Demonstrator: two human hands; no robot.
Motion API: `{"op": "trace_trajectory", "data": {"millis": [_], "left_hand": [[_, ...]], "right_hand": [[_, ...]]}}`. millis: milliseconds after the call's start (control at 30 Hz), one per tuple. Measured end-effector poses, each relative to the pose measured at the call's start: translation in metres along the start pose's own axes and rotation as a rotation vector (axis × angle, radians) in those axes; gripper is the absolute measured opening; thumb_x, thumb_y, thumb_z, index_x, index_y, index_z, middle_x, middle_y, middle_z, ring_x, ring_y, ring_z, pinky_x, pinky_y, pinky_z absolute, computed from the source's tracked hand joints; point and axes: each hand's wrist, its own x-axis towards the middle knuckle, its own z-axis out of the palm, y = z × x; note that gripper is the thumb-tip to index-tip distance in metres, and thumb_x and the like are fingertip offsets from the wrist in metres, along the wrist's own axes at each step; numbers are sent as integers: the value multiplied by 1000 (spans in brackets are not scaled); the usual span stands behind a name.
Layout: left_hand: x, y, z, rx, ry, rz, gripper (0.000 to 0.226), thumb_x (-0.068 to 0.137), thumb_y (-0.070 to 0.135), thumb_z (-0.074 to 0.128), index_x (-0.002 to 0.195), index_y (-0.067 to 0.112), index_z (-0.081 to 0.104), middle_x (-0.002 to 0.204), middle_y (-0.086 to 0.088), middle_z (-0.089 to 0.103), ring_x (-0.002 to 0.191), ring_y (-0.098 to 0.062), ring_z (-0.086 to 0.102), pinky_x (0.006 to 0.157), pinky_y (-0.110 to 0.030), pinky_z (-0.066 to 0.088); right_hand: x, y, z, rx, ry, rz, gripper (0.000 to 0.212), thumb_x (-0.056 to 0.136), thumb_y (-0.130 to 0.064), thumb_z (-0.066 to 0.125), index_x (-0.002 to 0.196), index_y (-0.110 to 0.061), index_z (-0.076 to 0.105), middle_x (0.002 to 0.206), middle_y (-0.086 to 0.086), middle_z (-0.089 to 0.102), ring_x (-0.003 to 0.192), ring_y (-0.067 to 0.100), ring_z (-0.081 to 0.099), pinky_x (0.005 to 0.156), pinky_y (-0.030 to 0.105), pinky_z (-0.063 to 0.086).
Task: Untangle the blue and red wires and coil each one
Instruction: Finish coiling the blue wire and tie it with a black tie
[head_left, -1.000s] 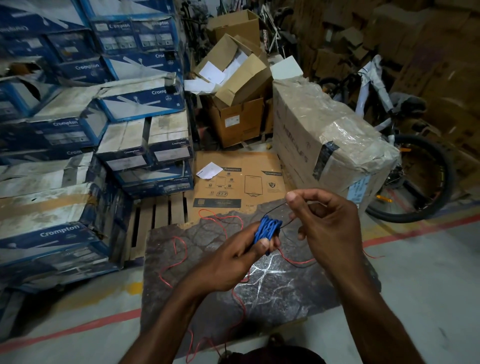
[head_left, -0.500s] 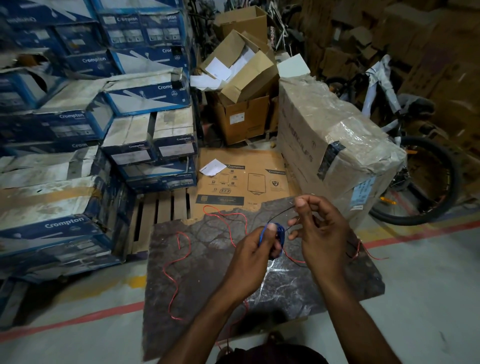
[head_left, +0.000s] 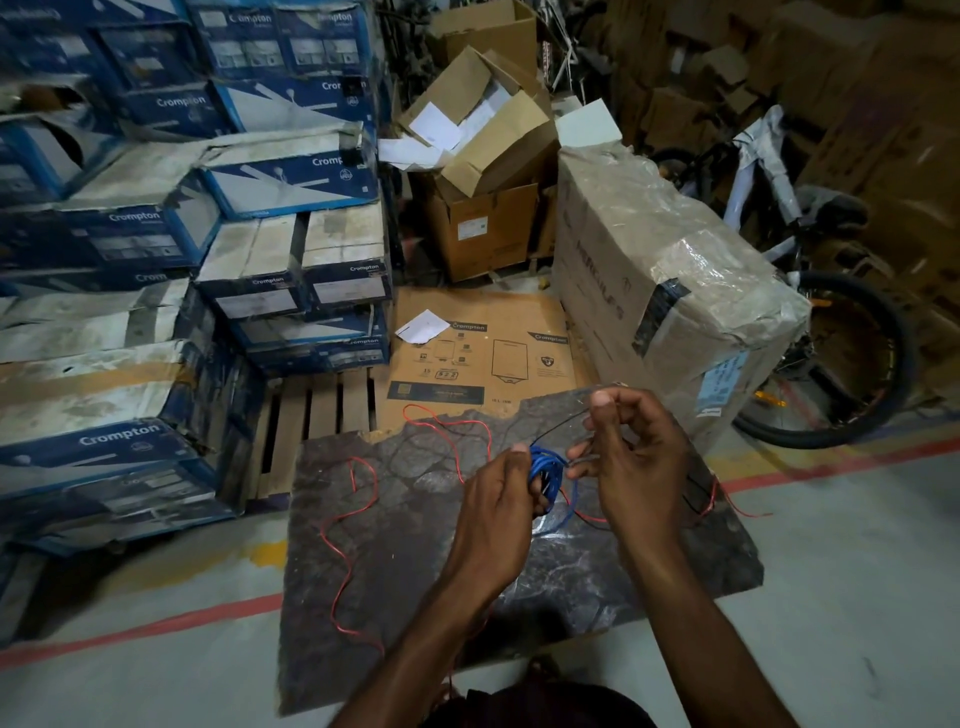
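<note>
While the left hand (head_left: 498, 512) clamps thumb and fingers on the blue wire coil (head_left: 545, 467), the right hand (head_left: 636, 467) pinches a dark wire strand (head_left: 558, 427) just beside it.

A loose blue tail hangs below the coil over the dark stone slab (head_left: 415, 545). The red wire (head_left: 347, 519) lies uncoiled across the slab, trailing off its near and right edges. Crompton boxes (head_left: 130, 249) stand stacked at left, a bicycle (head_left: 831, 332) at right.

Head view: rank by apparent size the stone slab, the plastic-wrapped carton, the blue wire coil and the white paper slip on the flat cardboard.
1. stone slab, though nearness inflates it
2. plastic-wrapped carton
3. white paper slip
4. blue wire coil, close to the slip
</note>
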Motion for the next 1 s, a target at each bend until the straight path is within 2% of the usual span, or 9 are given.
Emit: {"op": "trace_trajectory", "data": {"millis": [167, 267, 333, 467, 600, 733, 800, 900, 1000], "left_hand": [[3, 6, -2, 33, 65, 6, 44, 106, 25, 36, 64, 19, 48, 60, 1, 53, 51, -2, 52, 52, -17, 39], [11, 4, -5, 7, 106, 7, 38, 99, 34, 36, 66, 22, 50, 61, 2, 54, 59, -18, 58, 62, -41, 52], [20, 2, -9, -1, 121, 2, 25, 97, 35, 35, 75, 29, 48, 65, 1, 56, 59, -22, 58, 64, -50, 54], [43, 8, -29, 3, 135, 62, 15, 98, 26, 35, 92, 38, 42, 74, -3, 56, 55, -20, 52, 55, -45, 45], [51, 16, -47, -2, 170, 211, 31, 93, 17, 31, 109, 37, 49, 80, -5, 57, 58, -25, 55, 53, -42, 48], [56, 13, -53, -2, 234, 292, 27, 93, 26, 31, 108, 34, 51, 79, -4, 62, 64, -33, 60, 58, -52, 50], [58, 12, -55, -38, 243, 292, 23, 95, 23, 33, 107, 30, 52, 90, -4, 65, 71, -32, 64, 60, -49, 53], [59, 16, -58, -103, 235, 287, 20, 101, 12, 36, 105, 22, 53, 97, 5, 63, 70, -11, 63, 61, -33, 52], [66, 19, -62, -111, 222, 296, 12, 104, 26, 48, 99, 22, 59, 94, 11, 67, 75, 1, 61, 68, -20, 48]], "right_hand": [[3, -1, 5, 74, -28, 92, 15, 101, -21, 64, 97, -7, 66, 83, 9, 62, 54, 17, 67, 47, 28, 57], [8, -3, 11, 113, -59, 125, 17, 101, -19, 64, 101, -2, 66, 82, 10, 64, 58, 17, 70, 51, 27, 59], [12, -3, 17, 116, -89, 126, 17, 101, -18, 64, 101, -2, 66, 81, 8, 66, 60, 17, 71, 54, 28, 61], [25, -2, 33, 110, -140, 101, 13, 100, -18, 66, 94, -6, 67, 79, 7, 66, 58, 14, 70, 55, 27, 61], [35, -3, 46, 158, -190, 98, 11, 100, -18, 67, 90, -13, 70, 78, 2, 69, 59, 16, 69, 56, 26, 60], [39, -4, 57, 192, -222, 90, 11, 100, -16, 65, 91, -11, 68, 83, 4, 68, 58, 14, 69, 55, 25, 59], [41, -3, 61, 191, -228, 91, 10, 101, -15, 65, 93, -9, 68, 86, 6, 68, 57, 13, 69, 55, 25, 59], [43, -4, 65, 187, -229, 93, 10, 101, -14, 65, 96, -6, 68, 89, 8, 67, 57, 12, 68, 55, 24, 59], [44, -5, 67, 189, -241, 89, 9, 100, -13, 66, 94, -7, 69, 88, 9, 66, 58, 12, 68, 56, 25, 59]]}}
